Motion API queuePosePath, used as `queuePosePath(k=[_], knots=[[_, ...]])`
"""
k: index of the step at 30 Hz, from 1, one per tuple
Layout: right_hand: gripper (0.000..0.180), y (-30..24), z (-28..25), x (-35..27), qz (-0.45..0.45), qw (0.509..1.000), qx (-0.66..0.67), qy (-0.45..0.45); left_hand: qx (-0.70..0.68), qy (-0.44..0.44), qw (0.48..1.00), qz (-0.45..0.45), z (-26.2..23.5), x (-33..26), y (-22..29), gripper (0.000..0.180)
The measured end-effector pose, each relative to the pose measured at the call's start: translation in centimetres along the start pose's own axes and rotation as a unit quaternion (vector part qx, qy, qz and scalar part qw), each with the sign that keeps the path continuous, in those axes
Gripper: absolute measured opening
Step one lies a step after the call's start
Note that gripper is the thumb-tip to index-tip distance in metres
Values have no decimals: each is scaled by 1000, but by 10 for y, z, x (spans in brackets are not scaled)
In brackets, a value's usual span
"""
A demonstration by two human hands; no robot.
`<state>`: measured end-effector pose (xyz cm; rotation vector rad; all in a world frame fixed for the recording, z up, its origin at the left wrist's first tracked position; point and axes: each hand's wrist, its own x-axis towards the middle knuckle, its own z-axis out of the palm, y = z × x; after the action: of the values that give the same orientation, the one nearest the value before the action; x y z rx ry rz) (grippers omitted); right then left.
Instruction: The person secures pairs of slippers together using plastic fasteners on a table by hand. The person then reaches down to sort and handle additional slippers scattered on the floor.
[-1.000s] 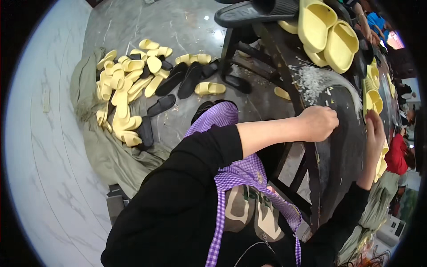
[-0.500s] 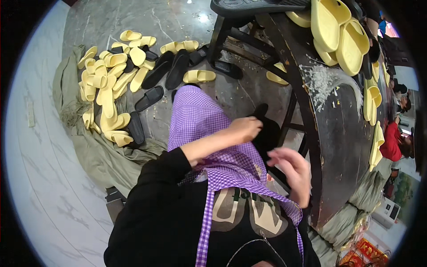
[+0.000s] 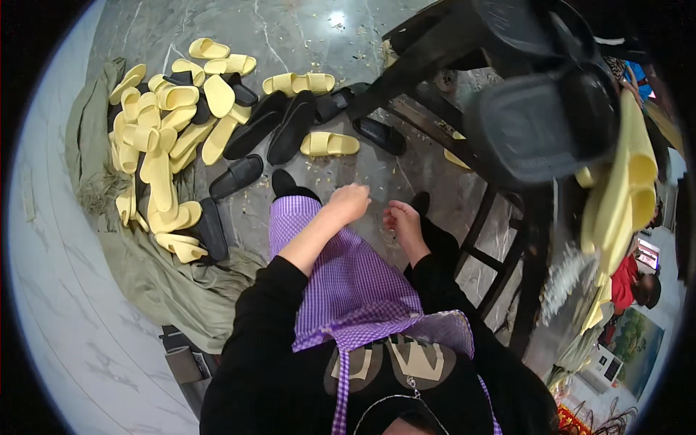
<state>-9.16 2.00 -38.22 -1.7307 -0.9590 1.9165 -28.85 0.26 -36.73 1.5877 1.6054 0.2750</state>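
Note:
My left hand (image 3: 349, 203) is closed, its fingers curled in above the purple checked apron (image 3: 337, 254); whatever it may hold is hidden. To the right, a short gap away, my right hand (image 3: 404, 223) has loosely bent fingers that stand partly apart, and nothing shows in them. Both hands hang over the grey floor in front of my knees. Beyond my left hand, a yellow slipper (image 3: 330, 143) and a pair of long black soles (image 3: 291, 129) lie on the floor.
Many yellow slippers (image 3: 161, 190) and some black slippers (image 3: 239, 176) are heaped at the left on olive cloth (image 3: 156, 279). A dark wooden table (image 3: 538, 250) rises at the right, with large black slippers (image 3: 540, 123) and yellow slippers (image 3: 625, 181) at its top. A person in red (image 3: 625, 283) is farther off.
Both hands have moved up and away from my body, the right one also leftward toward the left. The view has shifted, and black slippers now loom large at the upper right.

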Motion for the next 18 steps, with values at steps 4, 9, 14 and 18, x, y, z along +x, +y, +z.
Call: queuePosePath(k=[4,9,14,18], knots=[[24,24,13,74,60,998,16,18,-31,51,997,-48,-10,48,-26,25],[20,45,28,147,106,993,13,41,-101,104,985,-89,-7,75,-59,25],[13,74,37,223,89,995,-11,40,-103,55,988,-98,-13,93,-72,24],[13,92,40,277,-261,896,-354,-64,-115,70,986,-97,-28,96,-75,24]])
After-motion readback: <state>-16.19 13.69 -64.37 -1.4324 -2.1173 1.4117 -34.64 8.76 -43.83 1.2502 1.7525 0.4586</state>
